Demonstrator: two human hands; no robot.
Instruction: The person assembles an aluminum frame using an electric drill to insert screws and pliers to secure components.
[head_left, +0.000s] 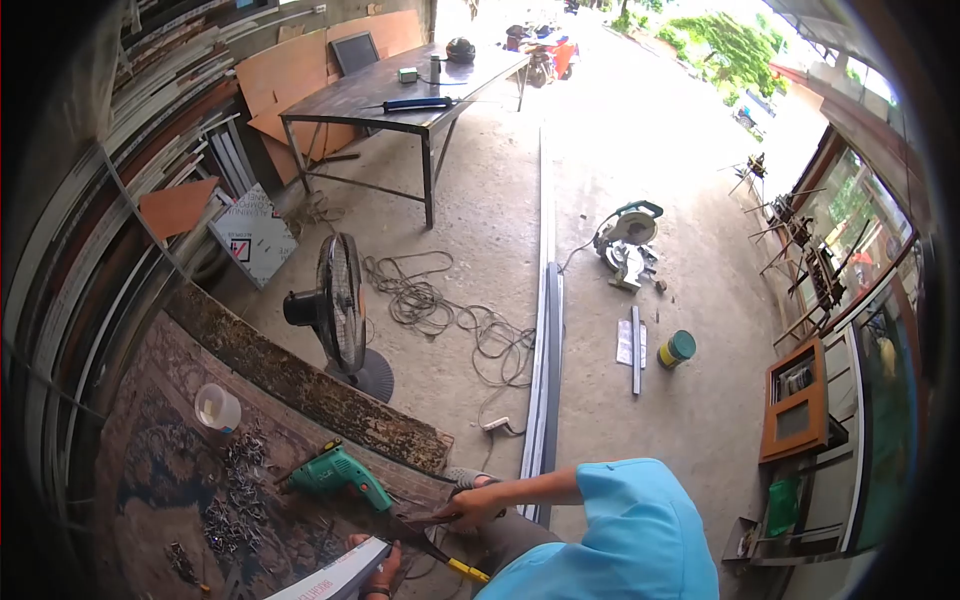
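Head view | left hand [383,574]: grip closed at white bar's [335,577] end | right hand [476,506]: closed on dark tool [424,520] near green drill [342,478] | floor [595,430] spreads beyond

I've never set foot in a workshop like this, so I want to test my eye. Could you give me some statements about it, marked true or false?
1. A green power drill lies near a pile of loose screws. True.
2. The electric fan has toppled over. False: the fan stands upright on its round base.
3. The miter saw stands on the concrete floor. True.
4. The blue caulking gun is under the table. False: the caulking gun lies on top of the table.
5. The left hand holds a profile with red lettering. True.
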